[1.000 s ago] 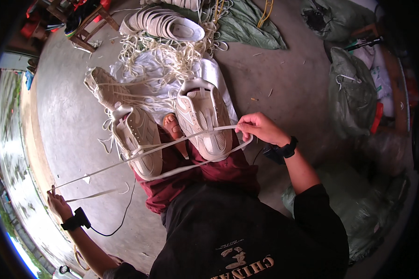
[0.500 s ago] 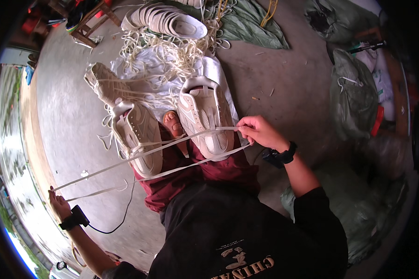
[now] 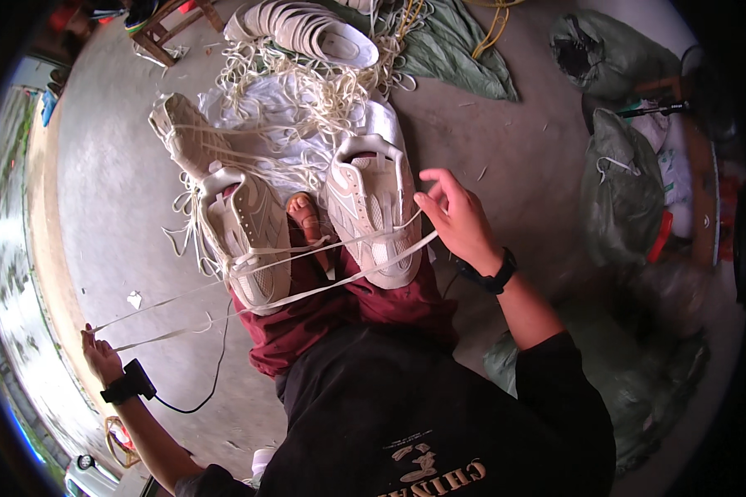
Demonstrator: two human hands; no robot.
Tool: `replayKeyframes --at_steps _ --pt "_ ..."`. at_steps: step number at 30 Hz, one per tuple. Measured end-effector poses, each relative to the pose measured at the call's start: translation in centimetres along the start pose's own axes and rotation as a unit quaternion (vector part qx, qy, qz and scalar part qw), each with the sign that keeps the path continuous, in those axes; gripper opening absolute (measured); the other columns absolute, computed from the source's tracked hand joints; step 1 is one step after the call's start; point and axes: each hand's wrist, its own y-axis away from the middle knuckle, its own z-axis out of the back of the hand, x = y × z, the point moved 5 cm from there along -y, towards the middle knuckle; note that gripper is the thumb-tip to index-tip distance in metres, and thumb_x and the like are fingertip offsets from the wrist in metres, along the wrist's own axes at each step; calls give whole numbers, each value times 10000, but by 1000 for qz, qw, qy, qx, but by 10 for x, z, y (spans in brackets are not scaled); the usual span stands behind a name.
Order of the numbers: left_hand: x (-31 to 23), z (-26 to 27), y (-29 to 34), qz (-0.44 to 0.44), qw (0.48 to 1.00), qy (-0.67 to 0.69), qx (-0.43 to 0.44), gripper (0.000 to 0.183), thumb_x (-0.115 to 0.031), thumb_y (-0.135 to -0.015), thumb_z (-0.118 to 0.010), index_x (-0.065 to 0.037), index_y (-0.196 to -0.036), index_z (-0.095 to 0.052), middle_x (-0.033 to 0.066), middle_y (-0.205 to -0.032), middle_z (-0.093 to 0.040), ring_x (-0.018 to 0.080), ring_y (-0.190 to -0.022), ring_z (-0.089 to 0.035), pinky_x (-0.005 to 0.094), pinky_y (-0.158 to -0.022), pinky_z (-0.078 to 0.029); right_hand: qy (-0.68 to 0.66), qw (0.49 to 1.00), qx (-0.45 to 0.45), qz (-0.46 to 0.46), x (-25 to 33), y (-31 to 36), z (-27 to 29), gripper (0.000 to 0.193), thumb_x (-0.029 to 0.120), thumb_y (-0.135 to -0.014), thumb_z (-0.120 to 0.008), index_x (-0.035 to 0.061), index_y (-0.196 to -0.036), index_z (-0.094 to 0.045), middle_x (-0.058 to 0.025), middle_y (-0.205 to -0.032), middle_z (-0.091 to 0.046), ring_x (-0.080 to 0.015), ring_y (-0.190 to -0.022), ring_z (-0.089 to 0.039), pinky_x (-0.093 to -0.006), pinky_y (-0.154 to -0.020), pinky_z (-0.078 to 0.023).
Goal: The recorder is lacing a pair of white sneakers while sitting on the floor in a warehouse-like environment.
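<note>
Two pale beige sneakers rest on my lap: the left sneaker and the right sneaker, toes toward me. A flat cream shoelace stretches across both in two long strands. Far out to the left, my left hand is closed on one end of the strands. Beside the right sneaker, my right hand has index finger and thumb spread. One strand runs from that sneaker to its thumb, and the other reaches under the palm, where the curled fingers are hidden.
Another beige shoe lies beyond the left sneaker. A tangle of cream laces covers a white cloth. Behind it is a row of nested shoe parts. Green sacks stand at the right, a wooden stool at the far left.
My right hand has shifted slightly away from me, and its index finger and thumb have parted from their pinch. My left hand stays out left with the strands.
</note>
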Motion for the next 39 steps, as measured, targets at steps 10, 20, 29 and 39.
replayKeyframes --at_steps 10,20,29,39 --pt "17 -22 9 26 999 45 2 95 -144 -945 -547 -73 -1010 -551 48 -1290 -569 54 -482 -187 179 -429 -223 210 935 -50 281 60 -50 -12 214 -2 -802 -615 96 -987 -571 -32 -875 -633 -244 -913 -534 -366 -838 -409" --pt "37 -19 -2 49 996 74 -17 150 -173 -954 -565 -50 -1037 -544 55 -1235 -583 57 -490 -194 184 -434 -228 242 942 52 227 66 -63 -29 222 -17 -748 -589 88 -925 -504 -24 -772 -581 -249 -868 -559 -401 -823 -403" --pt "43 -29 -6 65 994 84 -19 210 -155 -948 -568 -32 -1115 -533 62 -1248 -572 53 -505 -198 188 -444 -232 75 984 70 144 56 -67 -35 209 -55 -791 -519 40 -968 -461 -66 -780 -619 -247 -800 -593 -374 -792 -447" --pt "47 -28 -3 75 992 96 -25 277 -150 -941 -576 -29 -1185 -521 60 -1288 -556 58 -517 -216 187 -456 -241 -50 987 -25 150 52 -69 -24 199 -36 -825 -505 28 -999 -433 -74 -798 -617 -206 -785 -605 -328 -756 -464"
